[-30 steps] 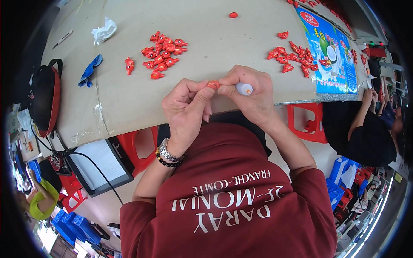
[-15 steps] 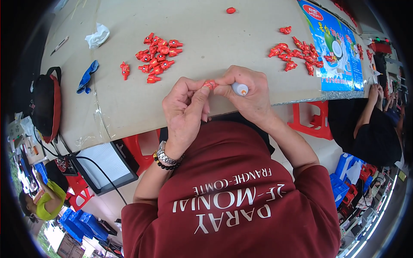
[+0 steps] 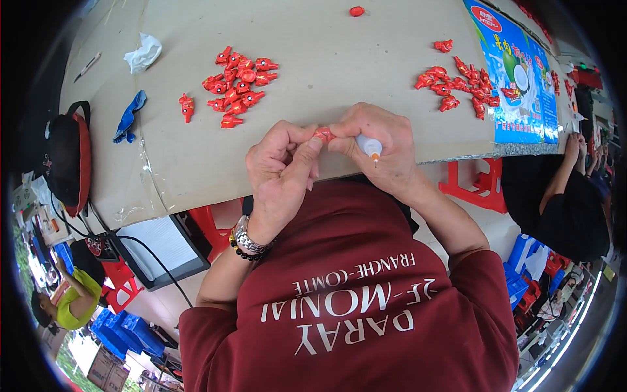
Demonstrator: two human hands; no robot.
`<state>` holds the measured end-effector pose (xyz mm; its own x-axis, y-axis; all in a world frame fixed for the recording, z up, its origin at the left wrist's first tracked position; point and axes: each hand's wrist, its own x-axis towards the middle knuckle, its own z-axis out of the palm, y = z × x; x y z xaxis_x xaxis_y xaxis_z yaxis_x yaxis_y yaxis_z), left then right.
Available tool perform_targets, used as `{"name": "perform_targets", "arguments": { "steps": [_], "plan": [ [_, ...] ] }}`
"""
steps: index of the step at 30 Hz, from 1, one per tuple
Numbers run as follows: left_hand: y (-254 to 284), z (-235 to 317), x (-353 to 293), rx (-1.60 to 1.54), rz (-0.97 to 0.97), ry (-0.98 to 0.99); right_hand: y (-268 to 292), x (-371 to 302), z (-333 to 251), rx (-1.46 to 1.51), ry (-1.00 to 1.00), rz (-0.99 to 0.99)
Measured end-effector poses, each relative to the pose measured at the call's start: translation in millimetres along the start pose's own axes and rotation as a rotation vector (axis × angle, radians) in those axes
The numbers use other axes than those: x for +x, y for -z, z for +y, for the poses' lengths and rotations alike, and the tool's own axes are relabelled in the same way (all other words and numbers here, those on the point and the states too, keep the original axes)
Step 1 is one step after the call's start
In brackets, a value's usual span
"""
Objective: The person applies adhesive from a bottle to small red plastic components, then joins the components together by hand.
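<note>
We've got a small red piece pinched in our half-curled left hand; our closed-up right hand clutches a white bottle beside it.

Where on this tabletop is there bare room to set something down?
The widest bare patch of table runs between the left red pile and the right red pile, beyond the left hand and right hand. A smaller one lies between left red pile, left hand and near edge. Both piles are crowded, the right one reaching the blue sheet.
</note>
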<state>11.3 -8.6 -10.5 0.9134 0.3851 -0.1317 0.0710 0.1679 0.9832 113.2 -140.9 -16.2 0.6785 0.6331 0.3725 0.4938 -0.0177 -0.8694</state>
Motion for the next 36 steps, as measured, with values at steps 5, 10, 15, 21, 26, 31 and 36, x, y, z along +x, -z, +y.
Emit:
{"name": "perform_targets", "arguments": {
  "steps": [5, 10, 15, 21, 26, 31, 36],
  "plan": [
    [-1.0, -0.5, 0.3, 0.029, 0.004, -0.016, 0.7, -0.8, 0.3, 0.003, -0.008, -0.007],
    [-2.4, -1.4, 0.0, 0.041, 0.015, -0.041, 0.9, -0.3, -0.1, 0.008, -0.003, -0.007],
    [-4.5, -2.0, -1.2, 0.061, 0.043, -0.05, 0.7, -0.7, -0.4, -0.005, -0.011, -0.01],
    [-5.8, -4.3, -1.0, 0.07, 0.062, -0.069, 0.7, -0.3, -0.1, 0.004, 0.0, -0.006],
    [-6.4, -4.4, -1.4, 0.078, 0.07, -0.083, 0.8, -0.8, -0.1, -0.01, 0.008, -0.003],
    [-6.8, -5.6, -1.1, 0.072, 0.079, -0.075, 0.2, -0.4, 1.5, -0.026, 0.02, -0.005],
    [-7.7, -6.2, -1.5, 0.078, 0.085, -0.094, 0.3, -0.6, -0.1, -0.004, 0.006, -0.001]
  ]
}}
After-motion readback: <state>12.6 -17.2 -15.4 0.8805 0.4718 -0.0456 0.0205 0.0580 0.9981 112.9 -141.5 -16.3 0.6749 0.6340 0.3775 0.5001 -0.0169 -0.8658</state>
